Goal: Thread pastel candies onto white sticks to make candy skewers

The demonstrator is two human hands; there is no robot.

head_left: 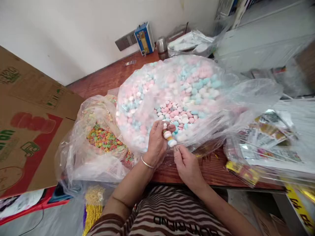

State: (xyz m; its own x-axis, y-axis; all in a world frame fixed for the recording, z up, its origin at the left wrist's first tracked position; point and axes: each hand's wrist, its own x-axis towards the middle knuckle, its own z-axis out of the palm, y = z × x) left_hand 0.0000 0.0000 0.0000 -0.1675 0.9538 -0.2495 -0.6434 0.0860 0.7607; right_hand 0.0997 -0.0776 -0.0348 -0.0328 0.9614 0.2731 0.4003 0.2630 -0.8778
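My left hand (157,139), with a bangle (147,163) on its wrist, curls around a short row of candies (169,138). The row is mostly white, with a pale yellow-orange piece and a pale blue one in it. My right hand (188,165) is closed in a pinch at the row's lower end; what lies between its fingertips is too small to make out. Just beyond both hands, a big clear plastic bag (162,85) lies opened, full of pink, white and pale blue tablet candies (176,113).
Left of the big bag lies another plastic bag (98,167) of small colourful rings (105,139). A cardboard box (36,124) stands at the left. Behind are a blue box (144,38) and a metal flask (162,47). Printed packets (270,134) lie at the right.
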